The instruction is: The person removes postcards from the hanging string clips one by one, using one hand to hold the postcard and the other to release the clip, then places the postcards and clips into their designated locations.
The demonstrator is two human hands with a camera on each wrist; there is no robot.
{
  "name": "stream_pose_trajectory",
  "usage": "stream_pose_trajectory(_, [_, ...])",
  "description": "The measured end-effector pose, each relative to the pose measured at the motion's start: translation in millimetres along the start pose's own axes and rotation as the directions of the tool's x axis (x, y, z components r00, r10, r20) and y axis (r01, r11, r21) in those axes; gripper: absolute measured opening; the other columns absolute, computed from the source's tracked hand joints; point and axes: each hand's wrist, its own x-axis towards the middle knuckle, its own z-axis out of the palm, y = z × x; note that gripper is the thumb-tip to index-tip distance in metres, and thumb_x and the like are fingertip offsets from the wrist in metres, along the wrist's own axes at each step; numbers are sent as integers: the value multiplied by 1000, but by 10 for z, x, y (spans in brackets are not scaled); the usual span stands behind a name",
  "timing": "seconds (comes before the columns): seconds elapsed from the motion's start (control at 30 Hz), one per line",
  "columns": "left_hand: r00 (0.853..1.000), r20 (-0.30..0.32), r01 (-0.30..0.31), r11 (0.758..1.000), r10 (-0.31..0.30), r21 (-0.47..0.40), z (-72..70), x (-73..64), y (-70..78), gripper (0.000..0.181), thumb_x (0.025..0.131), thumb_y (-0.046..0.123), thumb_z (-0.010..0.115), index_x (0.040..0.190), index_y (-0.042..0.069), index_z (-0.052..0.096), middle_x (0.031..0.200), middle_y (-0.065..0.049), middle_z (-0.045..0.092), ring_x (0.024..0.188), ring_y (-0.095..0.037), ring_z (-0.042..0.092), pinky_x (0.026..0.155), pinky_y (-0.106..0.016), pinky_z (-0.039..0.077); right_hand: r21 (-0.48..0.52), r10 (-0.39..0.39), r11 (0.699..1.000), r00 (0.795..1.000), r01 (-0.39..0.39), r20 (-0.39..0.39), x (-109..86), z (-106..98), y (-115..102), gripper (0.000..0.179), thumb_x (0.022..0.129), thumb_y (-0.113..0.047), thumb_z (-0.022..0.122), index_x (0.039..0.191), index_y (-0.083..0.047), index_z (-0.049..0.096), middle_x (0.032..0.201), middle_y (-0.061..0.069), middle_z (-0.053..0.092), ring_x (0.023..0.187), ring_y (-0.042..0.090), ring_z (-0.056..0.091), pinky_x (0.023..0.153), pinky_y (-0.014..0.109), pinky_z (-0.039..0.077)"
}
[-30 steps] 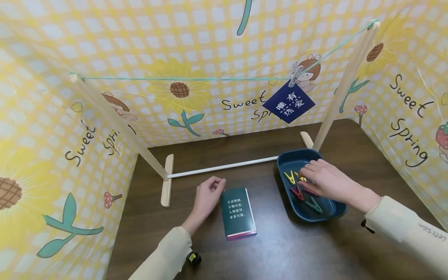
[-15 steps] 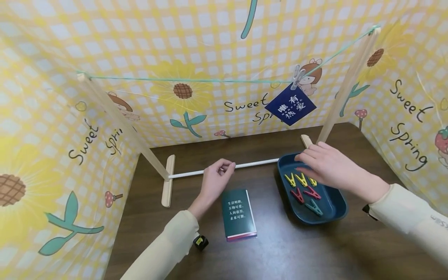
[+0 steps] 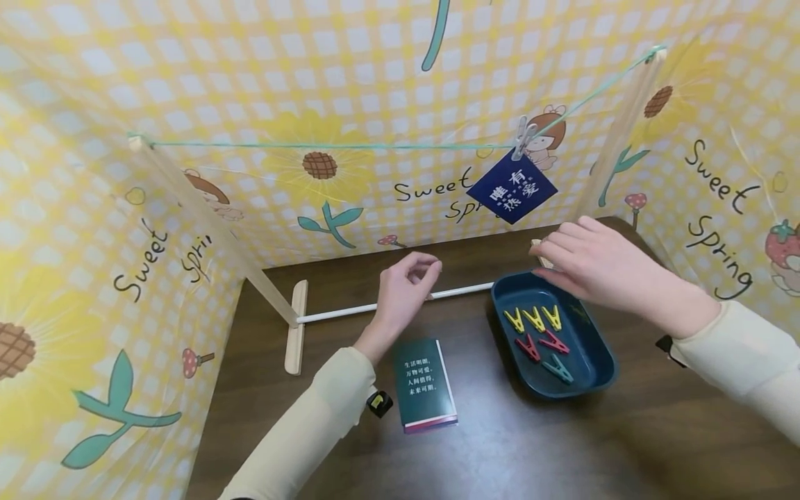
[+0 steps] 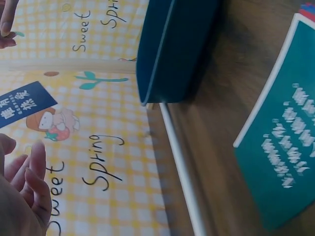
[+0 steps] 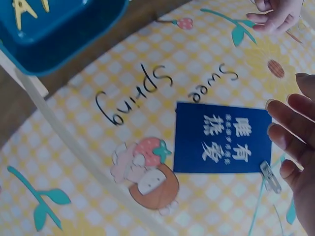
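Note:
My left hand is raised in front of the white rod, fingers loosely curled, with nothing visible in them. Below it lies a stack of cards, a green one with white writing on top. My right hand hovers over the far end of a dark blue tray; the right wrist view shows its fingers apart, holding nothing. Yellow clothespins, red clothespins and a green clothespin lie in the tray. A blue card hangs by one corner from a clear clothespin on the line.
A thin green line runs between a left wooden post and a right wooden post. A white rod joins their feet low over the brown table. Patterned yellow cloth surrounds the table on three sides.
My left hand has risen from beside the cards, moving away and to the right. My right hand has lifted from among the clothespins toward the tray's far end, uncovering the yellow ones.

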Motion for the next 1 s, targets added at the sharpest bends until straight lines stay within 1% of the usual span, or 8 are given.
stream_pose_trajectory(0.23, [999,12,-39,999,39,-23,57,218,162,21,102,26,70,112,8,75,102,-6,78,59,-25,70,51,-27,50,-14,-22,1000,999,21,-36,207,-194,119,56,113,-46,34,101,-5,68,86,8,69,78,28,60,66,42,42])
stream_pose_trajectory(0.53, [1000,-6,-3,990,2,-144,97,474,354,24,99,21,74,117,5,73,110,-9,77,60,-32,71,52,-24,47,-14,12,1000,1000,-12,-14,566,-571,406,68,111,-56,31,109,2,68,98,17,74,84,36,63,72,50,45])
stream_pose_trajectory(0.6, [1000,-8,3,986,-5,-167,122,520,364,24,99,19,74,118,5,72,112,-10,77,62,-36,71,52,-24,46,3,31,1000,999,-31,-14,635,-649,503,67,110,-56,36,112,4,67,102,20,74,85,38,63,73,51,45])
stream_pose_trajectory(0.67, [1000,-12,7,983,-9,-184,150,561,371,26,99,19,74,120,4,72,114,-11,76,64,-38,71,53,-23,47,19,48,999,999,-47,-14,707,-719,599,55,107,-47,54,116,6,66,104,22,74,83,38,63,73,51,47])
stream_pose_trajectory(0.77, [1000,-12,11,976,-14,-218,194,615,382,27,99,17,74,121,2,71,116,-12,75,66,-43,70,54,-23,49,51,64,997,998,-64,-8,813,-801,731,34,95,-17,78,116,6,67,101,21,73,85,37,64,77,50,47])
stream_pose_trajectory(0.83, [1000,-7,15,972,-17,-235,230,647,387,27,98,16,74,121,2,70,116,-12,75,66,-45,69,54,-24,51,64,82,995,997,-82,5,882,-841,796,38,83,-1,85,116,6,67,101,20,73,87,37,64,79,51,48])
stream_pose_trajectory(0.93, [999,18,36,963,-33,-266,299,690,385,28,98,14,75,123,2,69,116,-12,74,68,-48,68,56,-25,53,62,116,991,993,-117,30,972,-877,873,37,81,1,86,113,4,68,103,22,73,97,41,61,84,54,45])
stream_pose_trajectory(1.0, [999,31,47,958,-40,-283,350,708,385,29,98,14,74,123,2,68,118,-14,73,67,-44,68,57,-24,53,49,143,988,988,-146,53,1027,-881,916,35,82,-4,86,112,4,69,105,24,73,104,45,57,88,57,44])
